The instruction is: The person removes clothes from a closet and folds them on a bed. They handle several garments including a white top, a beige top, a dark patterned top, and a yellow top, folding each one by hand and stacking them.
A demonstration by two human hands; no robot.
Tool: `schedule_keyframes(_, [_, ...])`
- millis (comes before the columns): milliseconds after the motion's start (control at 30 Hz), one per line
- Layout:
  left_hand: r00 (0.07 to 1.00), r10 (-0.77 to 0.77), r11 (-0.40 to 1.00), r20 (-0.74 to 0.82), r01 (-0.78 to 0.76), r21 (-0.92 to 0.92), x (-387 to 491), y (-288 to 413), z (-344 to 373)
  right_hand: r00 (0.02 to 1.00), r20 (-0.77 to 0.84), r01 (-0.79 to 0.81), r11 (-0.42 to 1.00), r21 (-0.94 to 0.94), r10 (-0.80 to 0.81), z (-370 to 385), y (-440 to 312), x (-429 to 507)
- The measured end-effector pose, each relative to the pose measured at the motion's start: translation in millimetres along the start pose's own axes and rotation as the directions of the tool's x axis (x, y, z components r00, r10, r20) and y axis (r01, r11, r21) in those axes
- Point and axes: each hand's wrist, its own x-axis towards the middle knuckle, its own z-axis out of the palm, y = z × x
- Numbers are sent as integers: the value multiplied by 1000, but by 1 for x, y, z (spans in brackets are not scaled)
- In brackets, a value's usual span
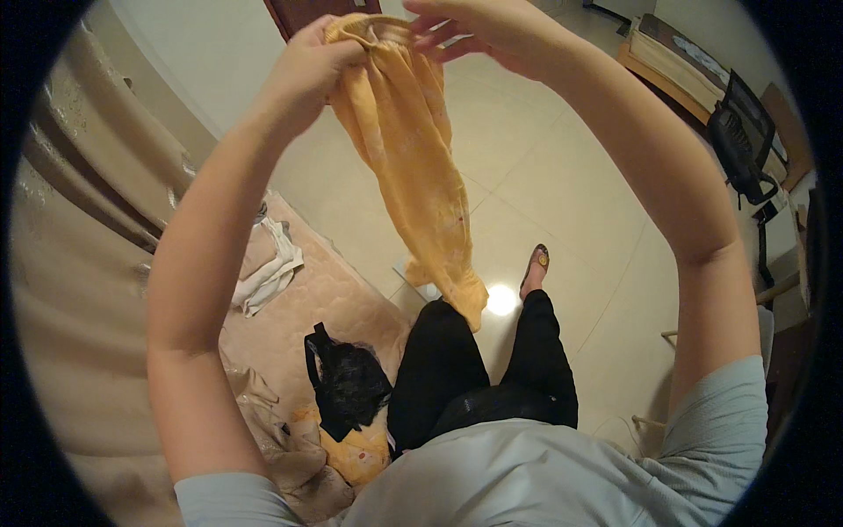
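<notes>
Yellow trousers point(411, 151) with a gathered elastic waistband hang in front of me, their lower ends dangling near my left knee. My left hand point(315, 69) grips the waistband at its left side. At the right side of the band is my right hand point(454, 33), its fingers spread and slightly blurred; whether it touches the cloth is unclear. On the padded pink bed cover point(355, 290) to my left lies a black lace garment point(352, 379) with a strap. Another yellow patterned cloth point(359, 454) is partly under it.
Folded white and pink clothes point(267, 263) rest farther along the bed. Shiny beige curtains point(92, 263) hang at the left. A black mesh chair point(741, 138) stands at the right by a wooden-framed bed point(678, 59). Glossy tiles point(527, 165) cover the floor.
</notes>
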Motion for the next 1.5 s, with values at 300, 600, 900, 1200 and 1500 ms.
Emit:
schedule_keyframes(300, [994, 42, 998, 102, -37, -49, 34, 35, -54, 983, 177, 28, 927, -373, 41, -60, 97, 1])
schedule_keyframes(600, [943, 121, 992, 310, -107, -63, 57, 54, -213, 970, 100, 235, 959, -158, -221, -51, 46, -14])
schedule_keyframes(900, [995, 58, 995, 78, -51, -88, -33, 118, -205, 813, 413, 558, 751, -352, -410, 64, 149, -59])
schedule_keyframes(1200, [896, -443, 854, -18, 429, 294, -172, 79, -211, 929, 368, 15, 996, 84, -45, 58, 143, -95])
schedule_keyframes(1500, [806, -553, 210, 212, 381, -901, -258, -209, 62, 683, 371, -701, 425, 572, 629, 70, 208, -147])
